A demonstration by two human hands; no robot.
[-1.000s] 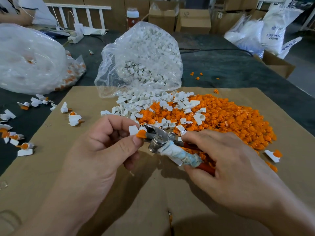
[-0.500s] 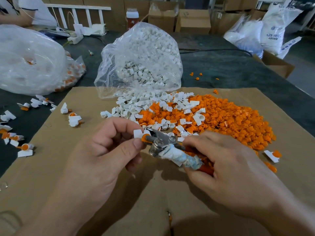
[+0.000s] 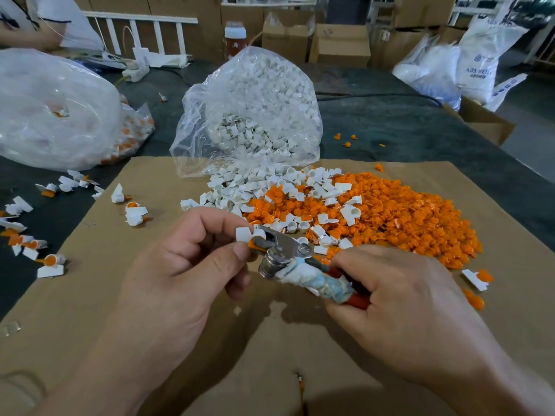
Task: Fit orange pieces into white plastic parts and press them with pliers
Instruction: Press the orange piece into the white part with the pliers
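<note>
A white part [image 3: 244, 234] with an orange piece [image 3: 251, 245] against it is pinched between thumb and forefinger of the left hand [image 3: 180, 265], above the middle of the cardboard [image 3: 90, 295]. The pliers [image 3: 280, 250] clamp it, and the right hand [image 3: 405, 295] curls its fingers round the handles. An orange heap [image 3: 405, 217] lies toward the far right edge.

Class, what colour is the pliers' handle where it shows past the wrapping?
Red. The pliers' handle shows best in the head view.
</note>
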